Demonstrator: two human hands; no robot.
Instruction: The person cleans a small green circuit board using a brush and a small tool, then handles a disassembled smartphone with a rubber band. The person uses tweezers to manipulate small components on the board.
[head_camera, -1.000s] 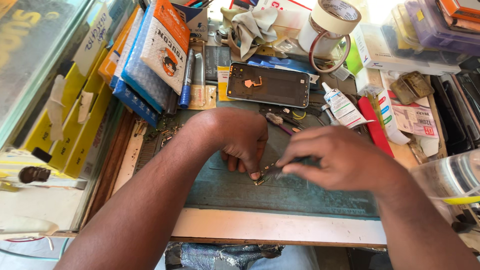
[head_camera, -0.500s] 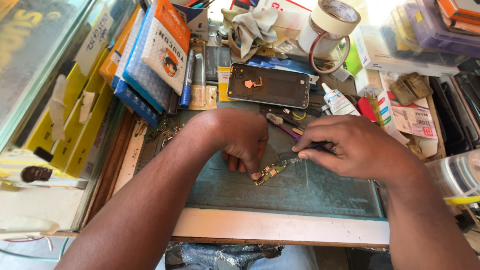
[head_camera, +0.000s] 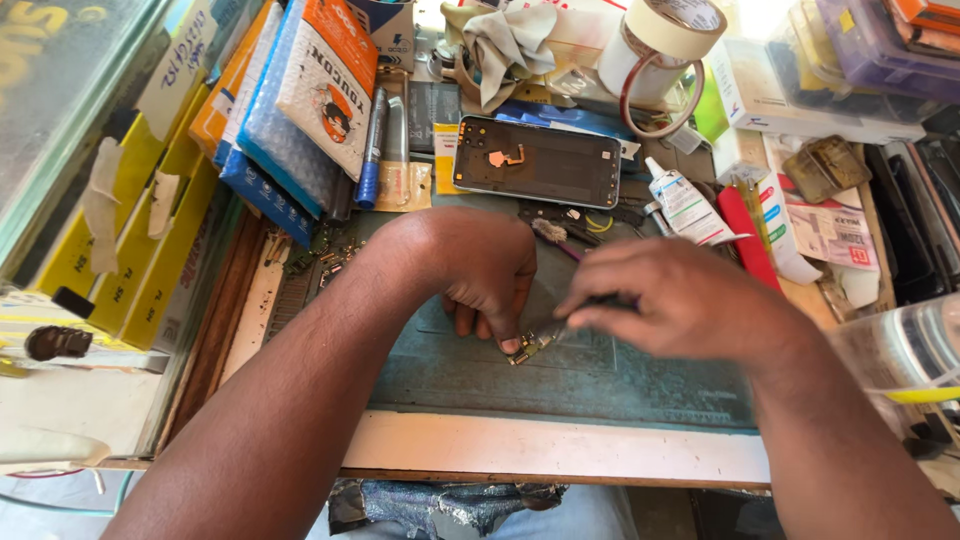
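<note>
Under our left hand (head_camera: 480, 270) fingertips: small circuit part (head_camera: 528, 347) pinned on green mat (head_camera: 600, 385) | right hand (head_camera: 680, 300) pinches tool, slid back left | phone shell (head_camera: 537, 160) beyond knuckles

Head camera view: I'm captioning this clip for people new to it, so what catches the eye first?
At centre, the left hand pins a small gold-coloured circuit part to the teal work mat, while the right hand works a thin tool at it. Just beyond lies an opened phone back shell, and a roll of pale tape stands at the top among crowded packets.
</note>
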